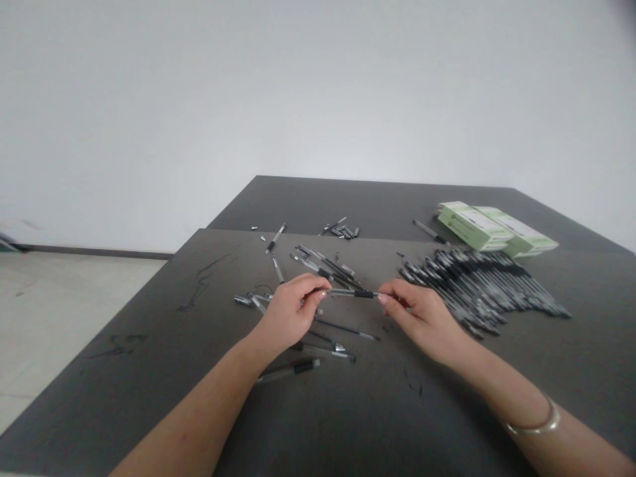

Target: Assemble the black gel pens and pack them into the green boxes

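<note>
A clear pen with a black grip (pixel 365 293) is held level between my two hands, above the dark table. My left hand (pixel 293 308) pinches its left end between thumb and fingers. At the other end, by the black grip, my right hand (pixel 420 315) closes on the tip; the tip itself is hidden by the fingers. Loose pen parts lie below and around my left hand, among them a pen barrel (pixel 291 370) and a thin ink refill (pixel 348 329). Right of my right hand spreads a large row of pens (pixel 487 285), lying side by side.
Two green-and-white boxes (pixel 477 228) stand at the back right, behind the row of pens. A small pile of pen caps (pixel 344 232) lies near the seam of the tables. One pen (pixel 430 232) rests left of the boxes. Ink-like marks (pixel 201 285) streak the table's left side.
</note>
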The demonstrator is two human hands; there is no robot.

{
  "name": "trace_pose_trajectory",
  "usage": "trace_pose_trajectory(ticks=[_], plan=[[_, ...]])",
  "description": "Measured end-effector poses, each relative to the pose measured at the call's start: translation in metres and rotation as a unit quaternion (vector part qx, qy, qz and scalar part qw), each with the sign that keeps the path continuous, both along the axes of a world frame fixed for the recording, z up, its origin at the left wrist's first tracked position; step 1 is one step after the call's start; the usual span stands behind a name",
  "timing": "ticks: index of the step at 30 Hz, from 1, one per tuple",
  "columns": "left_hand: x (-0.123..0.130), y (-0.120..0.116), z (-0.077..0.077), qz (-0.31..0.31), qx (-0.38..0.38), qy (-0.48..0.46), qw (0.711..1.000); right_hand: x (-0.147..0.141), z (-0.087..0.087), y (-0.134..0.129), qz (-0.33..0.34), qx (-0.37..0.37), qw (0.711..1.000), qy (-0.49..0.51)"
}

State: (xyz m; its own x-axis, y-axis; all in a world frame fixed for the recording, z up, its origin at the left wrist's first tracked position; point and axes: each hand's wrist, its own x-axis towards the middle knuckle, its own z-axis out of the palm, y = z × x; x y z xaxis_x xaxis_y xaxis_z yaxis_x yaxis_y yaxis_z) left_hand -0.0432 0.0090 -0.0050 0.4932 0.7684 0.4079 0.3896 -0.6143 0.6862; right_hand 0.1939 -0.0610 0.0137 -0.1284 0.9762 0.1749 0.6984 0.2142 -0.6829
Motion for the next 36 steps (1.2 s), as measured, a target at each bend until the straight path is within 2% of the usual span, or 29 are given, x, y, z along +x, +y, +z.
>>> trace_pose_trajectory(ticks=[6,10,13,18,24,28,36], plan=[[0.0002,0.0004,-0.0013,-0.01,0.006,-0.015,1.0,-0.0024,-0.0063,0.0009,-0.005,-0.043,0.999,0.016],[0.0005,0.001,-0.0023,-0.007,0.005,-0.013,1.0,-0.0012,-0.0079,0.0017,-0.001,-0.073,0.995,0.066],[0.0008,0.0005,-0.0018,0.005,0.0,-0.006,1.0,0.0017,-0.0057,0.0016,0.008,-0.043,0.996,0.081],[0.0008,0.0006,-0.0014,0.007,-0.006,-0.002,1.0,0.0049,-0.0061,0.0016,-0.013,0.023,0.998,0.052],[0.0015,0.0002,0.0001,0.004,-0.001,-0.005,1.0,-0.0026,-0.0065,0.0031,-0.015,-0.017,1.0,0.02],[0.0018,-0.0004,0.001,0.004,-0.009,0.006,1.0,-0.0015,-0.0037,0.0019,0.001,-0.038,0.999,0.038],[0.0004,0.0004,-0.0005,0.011,-0.002,0.003,1.0,0.0048,-0.0035,0.0019,-0.005,0.0,1.0,0.011]])
